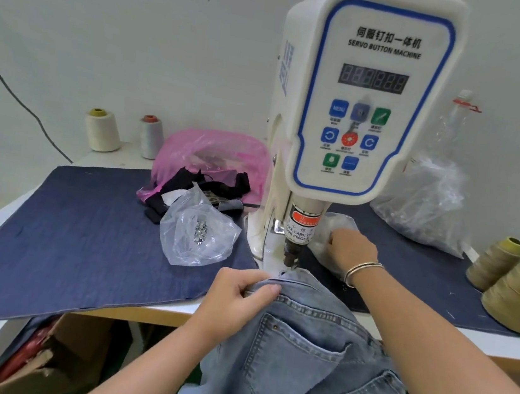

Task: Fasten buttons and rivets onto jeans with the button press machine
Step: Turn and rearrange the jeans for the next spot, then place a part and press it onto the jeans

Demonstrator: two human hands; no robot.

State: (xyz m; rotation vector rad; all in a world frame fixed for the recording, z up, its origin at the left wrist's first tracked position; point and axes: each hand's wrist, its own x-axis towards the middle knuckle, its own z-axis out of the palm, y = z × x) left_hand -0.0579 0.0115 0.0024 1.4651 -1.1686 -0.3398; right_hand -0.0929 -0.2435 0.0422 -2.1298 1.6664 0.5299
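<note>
A white servo button press machine (363, 104) stands at the middle of the table, its dark punch head (291, 257) pointing down. Light blue jeans (307, 352) hang over the table's front edge, with the waistband lying under the punch. My left hand (235, 296) pinches the waistband just left of the punch. My right hand (352, 250) reaches into a small clear plastic bag (335, 226) to the right of the punch; its fingertips are hidden in the bag. A clear bag of small metal fasteners (198, 231) lies left of the machine.
Dark denim cloth (66, 227) covers the table top. A pink bag with black fabric scraps (210, 164) sits behind. Thread cones stand at back left (102, 129) and at right (516, 296). A large clear bag (427, 199) lies at right. Cardboard boxes (41, 363) sit under the table.
</note>
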